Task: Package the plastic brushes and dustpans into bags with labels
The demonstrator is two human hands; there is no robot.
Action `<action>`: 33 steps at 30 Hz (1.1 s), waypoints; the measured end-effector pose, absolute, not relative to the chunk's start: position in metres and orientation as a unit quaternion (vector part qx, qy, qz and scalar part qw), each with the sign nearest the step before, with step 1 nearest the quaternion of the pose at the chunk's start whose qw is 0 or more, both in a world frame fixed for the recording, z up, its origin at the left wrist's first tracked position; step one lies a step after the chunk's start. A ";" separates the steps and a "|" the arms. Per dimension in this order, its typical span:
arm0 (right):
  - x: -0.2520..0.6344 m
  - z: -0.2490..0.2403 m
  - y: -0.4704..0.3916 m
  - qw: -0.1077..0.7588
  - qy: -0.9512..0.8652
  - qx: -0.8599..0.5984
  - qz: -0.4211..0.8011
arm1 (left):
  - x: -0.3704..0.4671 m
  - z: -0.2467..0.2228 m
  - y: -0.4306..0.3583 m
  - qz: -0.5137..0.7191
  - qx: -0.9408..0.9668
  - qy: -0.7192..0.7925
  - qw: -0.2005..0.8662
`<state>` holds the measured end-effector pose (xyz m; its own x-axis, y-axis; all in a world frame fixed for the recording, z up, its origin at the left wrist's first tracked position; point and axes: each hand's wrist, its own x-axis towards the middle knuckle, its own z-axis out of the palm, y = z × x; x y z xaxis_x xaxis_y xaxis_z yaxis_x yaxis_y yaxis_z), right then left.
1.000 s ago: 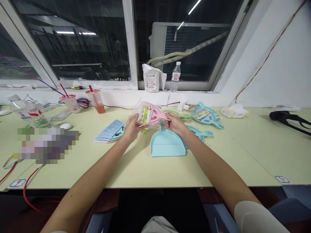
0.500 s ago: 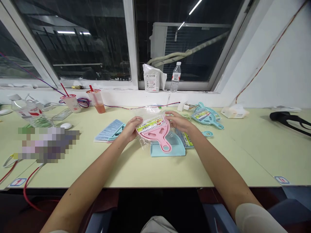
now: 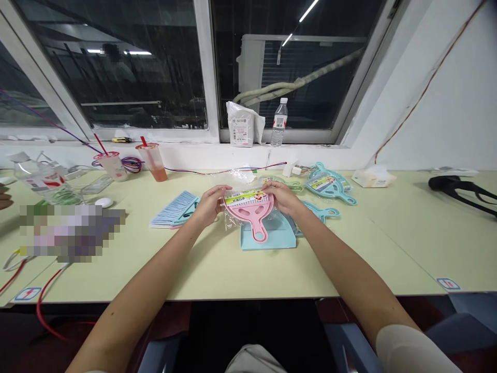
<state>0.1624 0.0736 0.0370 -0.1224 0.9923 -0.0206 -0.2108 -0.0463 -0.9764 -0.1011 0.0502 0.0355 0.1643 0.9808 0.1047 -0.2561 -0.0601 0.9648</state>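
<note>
You hold the pink brush set (image 3: 254, 215) in its clear wrap above the table (image 3: 209, 274), straight ahead of you, its ringed handle pointing to 6 o'clock. Your left hand (image 3: 210, 204) pinches its upper corner at 10 o'clock; your right hand (image 3: 281, 197) pinches the corner at 2 o'clock. The thumbs are hard to make out, and the wrap's glare blurs its edges.

Just under the set lies the blue dustpan (image 3: 281, 238), its upper part hidden by the pink plastic and your right hand. At 9 o'clock from the set rests the blue brush (image 3: 174, 210), with a pink edge peeking from beneath it. At 3 o'clock, your right forearm and hand cover part of a wrapped blue set (image 3: 320, 211); at 2 o'clock lie more wrapped blue pieces (image 3: 330, 187), overlapping so that you cannot count them surely. Nearer, at 1 o'clock, a green piece (image 3: 291, 185) is partly behind your right hand.

Far out at 9 o'clock, another person's fingers (image 3: 4, 199) are cut off by the view's edge, and a pixelated patch hides what lies beside them. At 3 o'clock, a black object (image 3: 466, 194) is cut off too.
</note>
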 end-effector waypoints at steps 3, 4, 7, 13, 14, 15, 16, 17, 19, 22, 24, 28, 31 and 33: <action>0.163 0.039 0.075 0.536 -0.446 -0.424 0.577 | -0.100 0.032 0.052 0.537 0.506 0.386 0.555; 0.163 0.039 0.075 0.542 -0.446 -0.424 0.572 | -0.099 0.031 0.052 0.540 0.509 0.392 0.544; 0.161 0.036 0.074 0.538 -0.476 -0.431 0.547 | -0.097 0.026 0.055 0.550 0.508 0.409 0.522; 0.152 0.026 0.071 0.578 -0.582 -0.432 0.376 | -0.092 0.030 0.051 0.593 0.438 0.446 0.508; 0.151 0.025 0.070 0.580 -0.590 -0.434 0.356 | -0.092 0.032 0.049 0.601 0.424 0.452 0.505; 0.149 0.024 0.069 0.580 -0.597 -0.435 0.345 | -0.091 0.034 0.047 0.607 0.412 0.459 0.501; 0.148 0.024 0.069 0.579 -0.603 -0.433 0.336 | -0.090 0.036 0.045 0.609 0.404 0.469 0.496; 0.146 0.024 0.067 0.578 -0.611 -0.430 0.328 | -0.089 0.037 0.043 0.607 0.399 0.482 0.490; 0.142 0.024 0.064 0.573 -0.627 -0.419 0.320 | -0.086 0.036 0.042 0.598 0.395 0.514 0.472; 0.136 0.026 0.058 0.559 -0.646 -0.409 0.321 | -0.082 0.033 0.041 0.586 0.406 0.546 0.441; 0.133 0.027 0.056 0.553 -0.650 -0.409 0.322 | -0.080 0.033 0.040 0.585 0.412 0.544 0.439; 0.134 0.025 0.060 0.561 -0.631 -0.423 0.328 | -0.080 0.036 0.039 0.594 0.400 0.502 0.485; 0.138 0.023 0.064 0.555 -0.622 -0.452 0.318 | -0.080 0.036 0.038 0.605 0.389 0.477 0.505; 0.139 0.024 0.062 0.534 -0.645 -0.478 0.266 | -0.079 0.034 0.039 0.611 0.390 0.477 0.497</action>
